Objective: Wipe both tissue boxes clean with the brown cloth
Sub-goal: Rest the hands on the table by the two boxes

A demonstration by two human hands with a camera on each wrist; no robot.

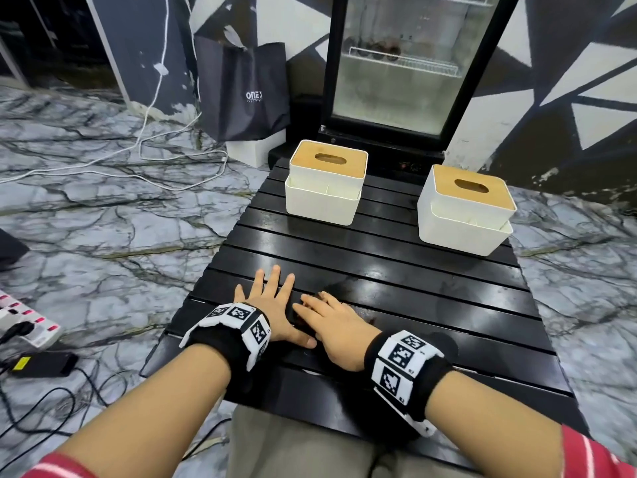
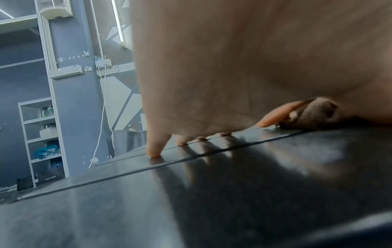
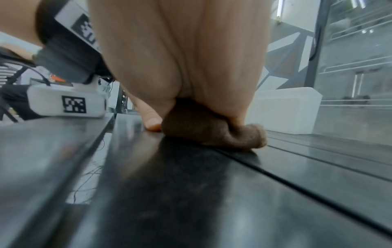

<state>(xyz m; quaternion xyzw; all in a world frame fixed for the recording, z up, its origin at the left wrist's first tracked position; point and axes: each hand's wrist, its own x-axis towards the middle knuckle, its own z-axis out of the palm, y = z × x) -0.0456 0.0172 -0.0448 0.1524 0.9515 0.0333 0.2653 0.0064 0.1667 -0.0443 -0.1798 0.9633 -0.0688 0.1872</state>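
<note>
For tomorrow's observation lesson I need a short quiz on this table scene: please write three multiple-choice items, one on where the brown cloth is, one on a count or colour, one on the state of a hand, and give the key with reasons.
1. Where is the brown cloth?
A. Draped over one box lid
B. Under the right hand on the black slatted table
C. On the floor

2. How many white tissue boxes with wooden lids stand on the table?
A. One
B. Two
C. Three

3. How is the left hand?
A. Flat on the table, fingers spread
B. Gripping a box
C. Raised in the air

Key: B, the right wrist view shows the cloth bunched beneath the hand; B, the left tissue box and the right tissue box stand at the far end; A, its fingers lie straight on the slats in the head view.
</note>
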